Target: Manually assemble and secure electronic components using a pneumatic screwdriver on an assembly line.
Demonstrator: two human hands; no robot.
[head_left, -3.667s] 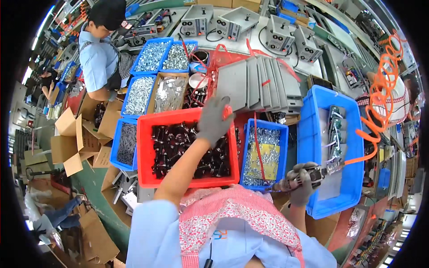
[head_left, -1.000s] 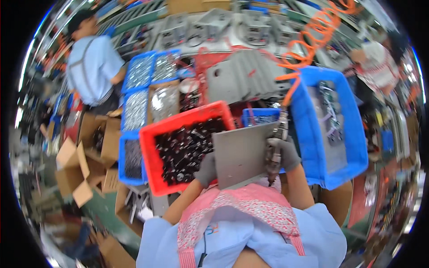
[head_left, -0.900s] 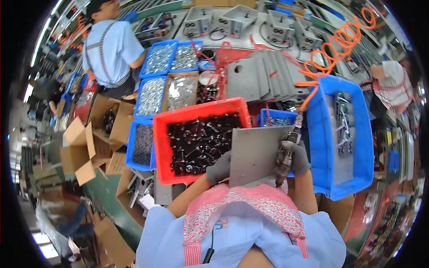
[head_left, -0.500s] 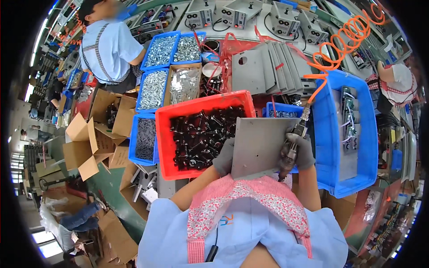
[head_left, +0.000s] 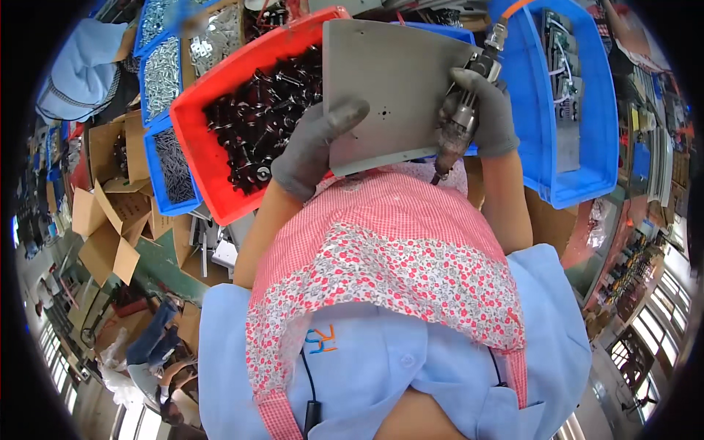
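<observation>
My left hand (head_left: 312,143), in a dark grey glove, grips the left edge of a flat grey metal panel (head_left: 396,81), its thumb lying over the face. A cluster of small holes shows near the panel's middle, and its lower edge is bent into a narrow lip. My gloved right hand (head_left: 490,114) is wrapped round a pneumatic screwdriver (head_left: 459,125) in front of the panel's right side. The tool's tip points down toward my pink apron (head_left: 381,213), and an orange air hose (head_left: 515,9) joins its upper end.
A red bin (head_left: 198,147) full of black knobbed parts stands left of the panel. Blue bins of screws (head_left: 161,77) and dark pins (head_left: 174,165) lie farther left, beside open cardboard boxes (head_left: 110,227). On the right, a large blue bin (head_left: 532,139) holds circuit boards (head_left: 561,62).
My view has tipped downward, so the bins and panel sit higher in it. The panel now faces me more fully, and my left thumb has come over its front.
</observation>
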